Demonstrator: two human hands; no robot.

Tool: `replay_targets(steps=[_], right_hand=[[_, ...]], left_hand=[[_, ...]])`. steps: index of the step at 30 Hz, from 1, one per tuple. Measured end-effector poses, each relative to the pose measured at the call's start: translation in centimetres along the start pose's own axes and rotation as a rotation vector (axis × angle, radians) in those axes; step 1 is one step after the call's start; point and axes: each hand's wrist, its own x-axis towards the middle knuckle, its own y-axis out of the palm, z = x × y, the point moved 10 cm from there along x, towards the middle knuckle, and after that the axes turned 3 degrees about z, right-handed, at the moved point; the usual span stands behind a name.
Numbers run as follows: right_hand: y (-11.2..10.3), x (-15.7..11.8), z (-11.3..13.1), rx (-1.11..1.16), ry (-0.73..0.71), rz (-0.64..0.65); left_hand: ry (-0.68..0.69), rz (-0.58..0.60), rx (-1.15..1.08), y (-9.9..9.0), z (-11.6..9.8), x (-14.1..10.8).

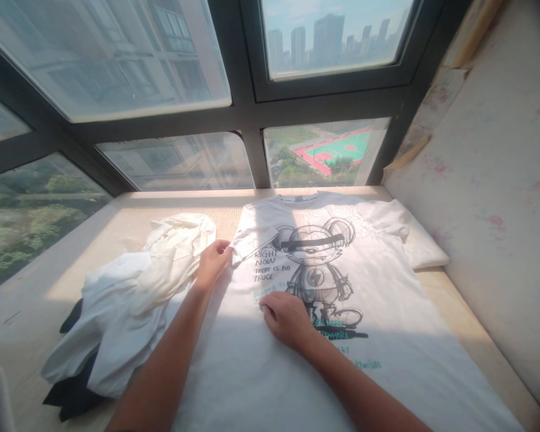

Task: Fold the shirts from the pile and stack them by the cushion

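While the left hand (215,264) pinches the sleeve (254,241) of the white T-shirt (400,324), the right hand (290,318) rests loosely curled on its front; cannot tell whether it grips fabric. Shirt lies flat, sketchy bear print (314,255) upward, on the pale ledge (18,336). Crumpled, soft-creased cloth heap (117,288) alongside.

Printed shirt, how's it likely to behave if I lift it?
Probably floppy: the near sleeve folds inward at the left hand. Likely light, as the shirt looks like thin cloth. It may crease easily: the other sleeve is wrinkled.
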Motion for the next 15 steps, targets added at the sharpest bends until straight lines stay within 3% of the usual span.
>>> replay_targets(steps=[12,15], right_hand=[[0.0,0.0,0.0,0.009,-0.002,0.001],[0.0,0.0,0.1,0.008,-0.003,0.009]], left_hand=[[0.057,-0.126,0.177,-1.5,-1.2,-0.5],[0.086,-0.107,0.235,-1.5,-1.4,-1.1]])
